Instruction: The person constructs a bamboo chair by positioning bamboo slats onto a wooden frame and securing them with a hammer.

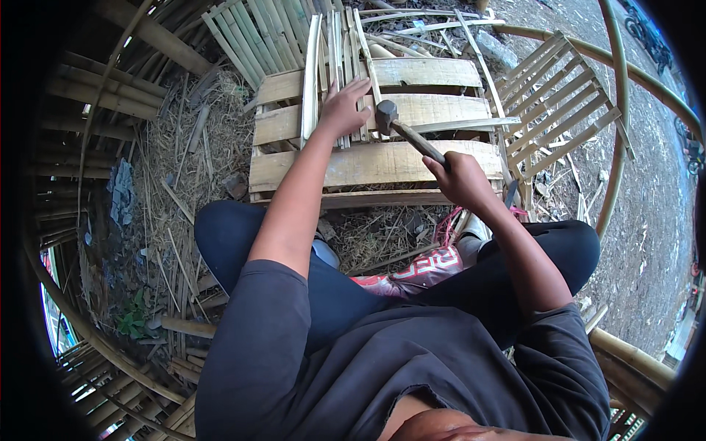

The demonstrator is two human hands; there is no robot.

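Observation:
My right hand [465, 181] is wrapped round the wooden handle of a hammer [412, 135]. The hammer's dark metal head lies over the slatted wooden bench [346, 165], close to the ends of some strips. My left hand [344, 109] rests on several thin bamboo strips [334, 55], its fingers spread and stretched out. These strips run lengthwise away from me across the bench planks. Beside my left hand a wider pale strip [310, 88] lies on the left. Another split strip [460, 125] lies crosswise to the right of the hammer head.
A slatted bamboo panel [562, 106] stands at the bench's right, and a greenish one [257, 37] at the far left. Bent bamboo poles [618, 147] curve past on the right. Straw and scraps cover the ground. A red and white sack [426, 272] lies between my legs.

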